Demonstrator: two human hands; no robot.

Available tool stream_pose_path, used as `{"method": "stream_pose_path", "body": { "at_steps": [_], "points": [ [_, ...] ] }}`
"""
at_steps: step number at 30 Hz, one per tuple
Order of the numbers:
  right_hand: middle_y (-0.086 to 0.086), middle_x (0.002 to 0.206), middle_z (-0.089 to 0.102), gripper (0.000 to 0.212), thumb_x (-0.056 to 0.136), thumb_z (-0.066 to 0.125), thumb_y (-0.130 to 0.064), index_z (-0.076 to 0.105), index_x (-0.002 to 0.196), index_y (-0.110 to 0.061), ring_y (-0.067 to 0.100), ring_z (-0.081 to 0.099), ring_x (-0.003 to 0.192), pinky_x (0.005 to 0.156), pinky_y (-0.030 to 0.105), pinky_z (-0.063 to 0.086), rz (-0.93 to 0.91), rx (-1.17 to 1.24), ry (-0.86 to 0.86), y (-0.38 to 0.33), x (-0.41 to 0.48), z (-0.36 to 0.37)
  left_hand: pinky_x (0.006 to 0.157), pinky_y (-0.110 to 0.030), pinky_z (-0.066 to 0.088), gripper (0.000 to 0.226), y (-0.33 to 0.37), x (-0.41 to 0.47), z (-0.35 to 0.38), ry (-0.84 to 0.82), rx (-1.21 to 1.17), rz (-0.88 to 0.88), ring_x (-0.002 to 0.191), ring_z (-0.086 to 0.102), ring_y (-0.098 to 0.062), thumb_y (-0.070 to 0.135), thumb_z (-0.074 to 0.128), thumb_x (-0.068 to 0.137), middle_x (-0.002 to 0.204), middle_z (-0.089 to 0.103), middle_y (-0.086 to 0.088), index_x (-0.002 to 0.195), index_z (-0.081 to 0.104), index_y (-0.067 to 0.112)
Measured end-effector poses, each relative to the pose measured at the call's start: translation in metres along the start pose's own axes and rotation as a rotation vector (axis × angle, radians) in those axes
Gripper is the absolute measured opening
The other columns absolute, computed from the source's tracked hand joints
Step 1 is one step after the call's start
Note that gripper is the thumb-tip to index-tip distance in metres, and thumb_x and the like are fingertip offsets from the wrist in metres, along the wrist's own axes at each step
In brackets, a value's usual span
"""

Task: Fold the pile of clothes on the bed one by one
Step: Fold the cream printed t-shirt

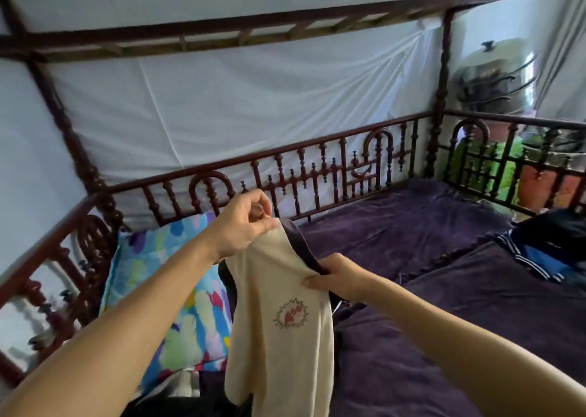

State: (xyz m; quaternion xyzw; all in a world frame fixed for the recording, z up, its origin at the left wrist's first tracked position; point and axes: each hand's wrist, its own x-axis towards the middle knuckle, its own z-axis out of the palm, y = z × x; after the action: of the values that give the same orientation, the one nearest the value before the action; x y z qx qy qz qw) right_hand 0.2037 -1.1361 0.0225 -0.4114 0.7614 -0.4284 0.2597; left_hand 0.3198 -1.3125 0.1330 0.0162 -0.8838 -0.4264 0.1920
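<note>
Left hand (245,226) and right hand (333,277) each pinch the cream shirt (279,321), held up over the bed (412,258); more clothes (545,251) lie right.

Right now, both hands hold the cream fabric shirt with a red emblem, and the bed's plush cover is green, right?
No: the head view shows the bed's cover is dark purple, not green. The left hand and right hand hold the cream shirt.
</note>
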Motion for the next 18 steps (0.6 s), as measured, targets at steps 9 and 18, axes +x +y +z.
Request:
{"method": "stream_pose_path", "body": {
  "at_steps": [9,18],
  "points": [
    [-0.014,0.050,0.048,0.033,0.085,0.071,-0.028,0.056,0.056,-0.023,0.001,0.042,0.046,0.048,0.023,0.035,-0.188,-0.003,0.097,-0.048,0.011,0.018,0.064,-0.023,0.043,0.017,-0.032,-0.016,-0.012,0.078,-0.084,-0.056,0.061,0.050,-0.008,0.010,0.073,0.082,0.067,0.057,0.000,0.086,0.056,0.012],
    [-0.004,0.076,0.066,0.010,0.093,0.061,-0.016,0.068,0.092,-0.010,0.008,0.062,0.069,0.063,0.029,0.052,-0.272,0.090,0.234,-0.074,-0.005,-0.032,0.093,-0.026,0.046,0.028,-0.106,-0.053,0.067,-0.449,0.099,-0.344,0.105,0.060,-0.018,0.015,0.075,0.079,0.105,0.065,0.004,0.106,0.068,0.013]
  ]
}}
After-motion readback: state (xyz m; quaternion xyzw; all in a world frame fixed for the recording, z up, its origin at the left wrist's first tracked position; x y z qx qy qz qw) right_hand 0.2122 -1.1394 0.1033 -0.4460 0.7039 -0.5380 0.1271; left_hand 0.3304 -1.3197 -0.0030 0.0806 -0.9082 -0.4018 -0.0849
